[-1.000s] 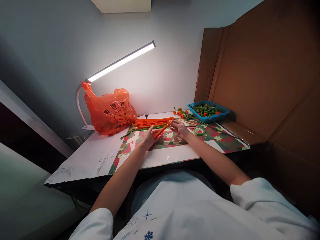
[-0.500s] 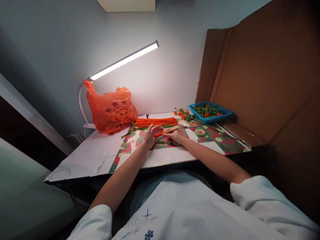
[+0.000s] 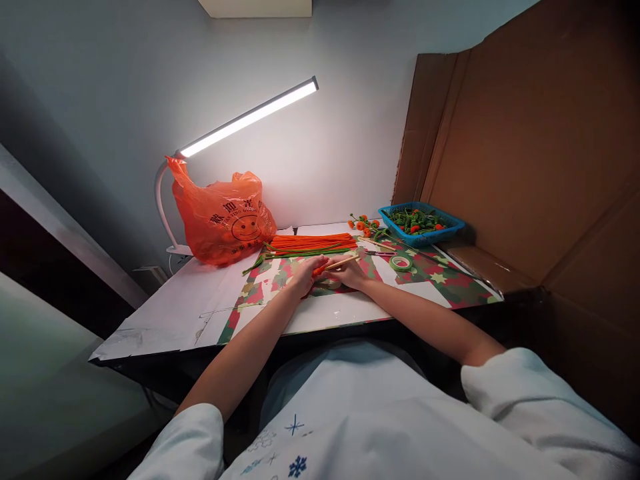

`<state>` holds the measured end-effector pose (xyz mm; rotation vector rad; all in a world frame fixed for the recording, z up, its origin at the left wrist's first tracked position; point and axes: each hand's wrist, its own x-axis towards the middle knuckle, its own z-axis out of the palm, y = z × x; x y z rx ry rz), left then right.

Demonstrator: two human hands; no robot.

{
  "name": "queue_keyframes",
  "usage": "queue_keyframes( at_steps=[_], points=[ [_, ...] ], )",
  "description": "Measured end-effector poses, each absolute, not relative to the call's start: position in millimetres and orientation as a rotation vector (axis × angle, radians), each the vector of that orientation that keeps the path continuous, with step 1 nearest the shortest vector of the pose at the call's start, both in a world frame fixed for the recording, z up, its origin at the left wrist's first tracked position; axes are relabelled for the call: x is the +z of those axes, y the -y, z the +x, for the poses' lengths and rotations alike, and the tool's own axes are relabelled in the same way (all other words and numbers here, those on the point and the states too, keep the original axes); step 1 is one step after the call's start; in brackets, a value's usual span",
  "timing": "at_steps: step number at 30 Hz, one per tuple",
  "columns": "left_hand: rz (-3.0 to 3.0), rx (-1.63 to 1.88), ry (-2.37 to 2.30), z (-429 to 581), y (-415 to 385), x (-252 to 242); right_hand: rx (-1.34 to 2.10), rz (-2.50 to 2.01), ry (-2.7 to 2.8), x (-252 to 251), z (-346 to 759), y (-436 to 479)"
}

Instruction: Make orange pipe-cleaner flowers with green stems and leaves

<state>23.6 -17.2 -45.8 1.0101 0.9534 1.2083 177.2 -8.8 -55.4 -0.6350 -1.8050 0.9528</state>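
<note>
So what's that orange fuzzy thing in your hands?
It's an orange fuzzy wire that seems to be wound closely round a thin, pale wooden stick. It looks soft and bristly. It lies nearly flat, low over the patterned paper, tilted up a little to the right. The left hand covers its left end. The right hand grips the stick, whose bare tip pokes out past the fingers. It is small and blurry here, so finer detail can't be told.

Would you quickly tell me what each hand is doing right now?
Left hand: closed on the orange pipe cleaner.
Right hand: closed on the wooden stick.
</note>
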Motion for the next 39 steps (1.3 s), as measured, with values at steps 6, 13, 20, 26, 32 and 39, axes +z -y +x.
queue_keyframes(
  at_steps=[6, 13, 20, 26, 32, 39],
  points=[
    [1.119, 1.148, -0.92, 23, 17, -46, 0.879, -0.623, 1.863, -51, 176, 14],
    [1.17, 1.111, -0.906, 23, 19, -46, 0.893, -0.603, 1.84, -53, 176, 12],
    [1.165, 1.048, -0.852, 23, 23, -42, 0.665, -0.725, 1.95, -55, 181, 5],
    [1.161, 1.055, -0.843, 23, 20, -49, 0.487, -0.776, 1.958, -53, 182, 6],
    [1.137, 1.192, -0.89, 27, 16, -52, 0.685, -0.724, 1.94, -54, 181, 0],
    [1.119, 1.399, -1.01, 22, 8, -51, 1.004, -0.732, 1.655, -34, 209, -7]
  ],
)
